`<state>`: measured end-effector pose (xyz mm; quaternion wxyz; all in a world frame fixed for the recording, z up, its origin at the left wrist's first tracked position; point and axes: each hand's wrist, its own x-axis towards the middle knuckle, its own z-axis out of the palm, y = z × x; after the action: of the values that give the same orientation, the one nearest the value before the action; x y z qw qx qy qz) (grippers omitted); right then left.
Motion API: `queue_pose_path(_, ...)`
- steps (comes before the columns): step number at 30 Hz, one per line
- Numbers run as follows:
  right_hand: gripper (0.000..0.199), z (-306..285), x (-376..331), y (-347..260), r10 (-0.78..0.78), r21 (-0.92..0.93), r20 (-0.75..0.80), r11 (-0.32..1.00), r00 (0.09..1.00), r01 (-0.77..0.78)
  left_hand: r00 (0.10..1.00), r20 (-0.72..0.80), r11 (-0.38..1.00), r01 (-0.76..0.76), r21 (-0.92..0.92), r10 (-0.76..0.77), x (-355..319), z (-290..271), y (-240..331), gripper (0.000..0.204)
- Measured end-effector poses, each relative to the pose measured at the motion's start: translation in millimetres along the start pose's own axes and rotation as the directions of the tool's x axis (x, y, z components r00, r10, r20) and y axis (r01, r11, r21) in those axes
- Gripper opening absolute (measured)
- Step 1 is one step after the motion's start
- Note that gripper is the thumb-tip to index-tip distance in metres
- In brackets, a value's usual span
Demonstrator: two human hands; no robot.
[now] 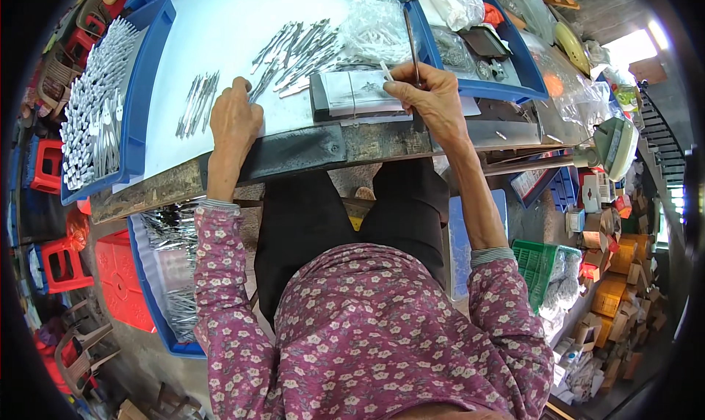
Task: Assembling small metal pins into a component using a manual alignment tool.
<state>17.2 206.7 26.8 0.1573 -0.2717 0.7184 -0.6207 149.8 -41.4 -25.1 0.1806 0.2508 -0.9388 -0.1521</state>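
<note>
Over the white tabletop [209, 34], my left hand [235, 119] is bent with its fingers curled down, between a small row of slim metal strips [198, 104] and a larger loose pile of similar strips [301, 53]. Its fingertips are hidden, and whether they grip a strip does not show. At the table's front edge, my right hand [433, 100] is closed with thumb and forefinger pinched on a small white-tipped piece [385, 69]. A thin dark rod [410, 38] stands against those fingers. Just left of them lies a dark block with a white pad [352, 93] on top.
A blue tray [139, 89] of white-ended strips stands on the left. Clear plastic bags [378, 27] lie behind the block, with another blue tray [507, 89] to the right. A lamp head [615, 148] juts out at right. Below left sits a bin of metal parts [176, 273].
</note>
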Motion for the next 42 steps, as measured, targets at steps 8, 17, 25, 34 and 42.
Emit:
queue_pose_path(8, 0.021, 3.2, -0.3, 0.2, 0.026, -0.018, 0.034, 1.0, 0.999, -0.025, 0.989, 0.089, 0.965, 0.138, -0.223, -0.121, 5.3, -3.7, -10.4, 0.021)
queue_pose_path(17, 0.016, -16.7, 2.2, -3.3, -0.011, -0.361, 0.066, 0.932, 0.998, 0.034, 0.982, 0.011, 0.96, 0.185, -0.212, -0.187, 4.1, 7.6, -12.6, 0.019)
queue_pose_path(25, 0.017, -15.0, 9.3, -13.6, -0.148, -0.727, 0.145, 0.655, 0.978, 0.207, 0.971, -0.183, 0.942, 0.089, -0.322, -0.154, -5.9, 7.4, -12.9, 0.016)
queue_pose_path(34, 0.02, -9.0, 19.2, 10.9, -0.106, -0.65, 0.16, 0.737, 0.981, 0.185, 0.915, -0.349, 0.828, -0.031, -0.56, -0.202, -19.9, -14.0, 4.8, 0.01)
queue_pose_path(42, 0.016, 2.3, 2.0, -25.9, -0.065, -0.255, 0.115, 0.962, 0.991, 0.092, 0.971, -0.214, 0.471, -0.138, -0.871, -0.111, -35.9, -27.5, 42.2, 0.005)
